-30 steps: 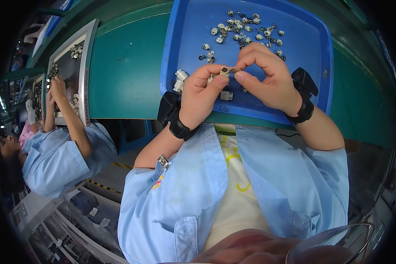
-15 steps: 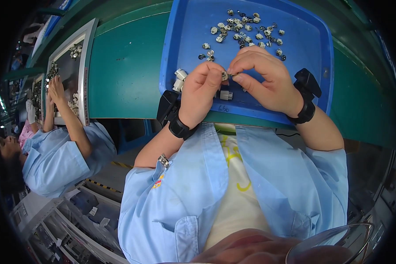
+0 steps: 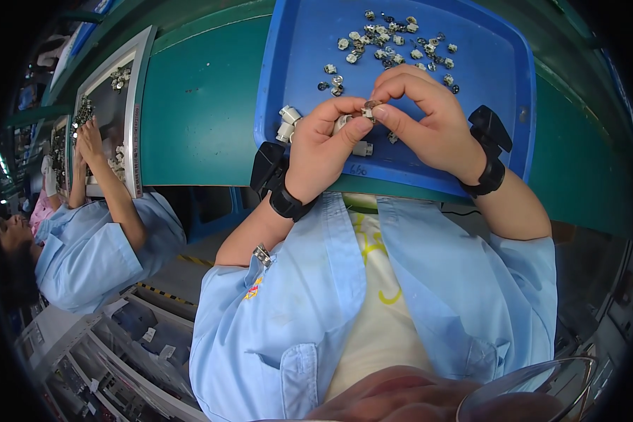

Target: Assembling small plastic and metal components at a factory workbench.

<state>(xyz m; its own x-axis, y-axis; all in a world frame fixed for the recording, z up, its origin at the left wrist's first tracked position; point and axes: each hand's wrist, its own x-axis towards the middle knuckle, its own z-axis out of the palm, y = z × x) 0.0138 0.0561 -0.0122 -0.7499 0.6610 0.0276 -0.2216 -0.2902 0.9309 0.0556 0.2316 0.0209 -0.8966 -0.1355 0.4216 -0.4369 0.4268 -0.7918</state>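
Over the near half of a blue tray [image 3: 262,91], my two hands meet at the fingertips. My left hand [image 3: 320,148] is closed in a pinch on a small white part [image 3: 367,113]. Against its top, the thumb and forefinger of my right hand [image 3: 432,130] pinch a small dark metal piece [image 3: 371,104], partly covered by the fingers. Whether the two pieces are joined I cannot tell. White cylindrical parts [image 3: 288,115] lie by my left hand, and another white cylinder [image 3: 362,149] sits below the fingertips, partly hidden.
Several small white-and-metal parts [image 3: 383,35] are scattered across the tray's far half. The tray rests on a green table [image 3: 204,119]. At the left, a co-worker's hands [image 3: 90,141] work over a metal-framed tray [image 3: 135,126] of similar parts.
The held pieces have shifted slightly up and right and now touch or overlap. My left fingertips have opened out a little, showing a white cylinder behind them.
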